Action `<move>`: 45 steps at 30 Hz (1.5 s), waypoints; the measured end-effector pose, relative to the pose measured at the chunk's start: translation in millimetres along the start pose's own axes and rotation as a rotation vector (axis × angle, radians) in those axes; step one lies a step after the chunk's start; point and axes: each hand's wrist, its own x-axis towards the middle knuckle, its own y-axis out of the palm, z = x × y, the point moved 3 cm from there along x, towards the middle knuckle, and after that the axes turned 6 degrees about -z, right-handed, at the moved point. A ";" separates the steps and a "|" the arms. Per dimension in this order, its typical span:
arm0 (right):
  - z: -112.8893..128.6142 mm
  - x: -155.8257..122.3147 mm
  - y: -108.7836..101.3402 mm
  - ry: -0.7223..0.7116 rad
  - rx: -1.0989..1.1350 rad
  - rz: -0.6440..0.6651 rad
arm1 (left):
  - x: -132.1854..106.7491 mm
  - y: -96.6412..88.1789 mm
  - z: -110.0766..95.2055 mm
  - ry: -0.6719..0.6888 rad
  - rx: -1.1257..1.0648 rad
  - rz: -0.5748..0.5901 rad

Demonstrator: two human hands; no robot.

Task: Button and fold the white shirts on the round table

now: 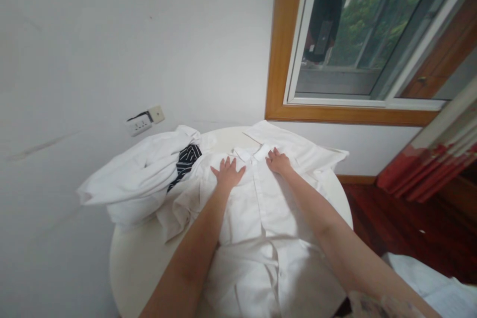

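A white collared shirt (242, 213) lies front side up across a round white table (137, 258), its collar toward the wall and its lower part bunched near me. My left hand (228, 173) rests flat on the shirt just below the left side of the collar, fingers spread. On the other side, my right hand (278, 161) lies on the cloth by the right collar point, its fingers a little bent and apart. Neither hand grips anything. One sleeve stretches out to the right; the left sleeve lies crumpled beside the pile.
A heap of white clothes (141, 164) with a black striped cloth (188, 159) sits on the table's left side. Behind are a wall socket (139, 124) and a wood-framed window (274, 84). A red and cream curtain (413, 164) hangs right; white fabric (428, 283) shows lower right.
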 end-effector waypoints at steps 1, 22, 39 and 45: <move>0.8 -0.5 -0.6 0.003 0.001 0.007 | 0.0 0.1 0.0 -0.005 -0.001 -0.006; 57.1 -36.2 -26.8 -0.195 0.194 -0.078 | -7.0 -7.9 -17.0 0.438 -0.092 -0.177; 65.2 -48.6 -20.8 -0.221 0.135 -0.114 | -17.6 -8.8 -29.4 0.328 -0.049 -0.134; 64.1 -48.4 -21.6 -0.225 0.167 -0.106 | -19.1 -7.7 -34.7 0.297 -0.041 -0.140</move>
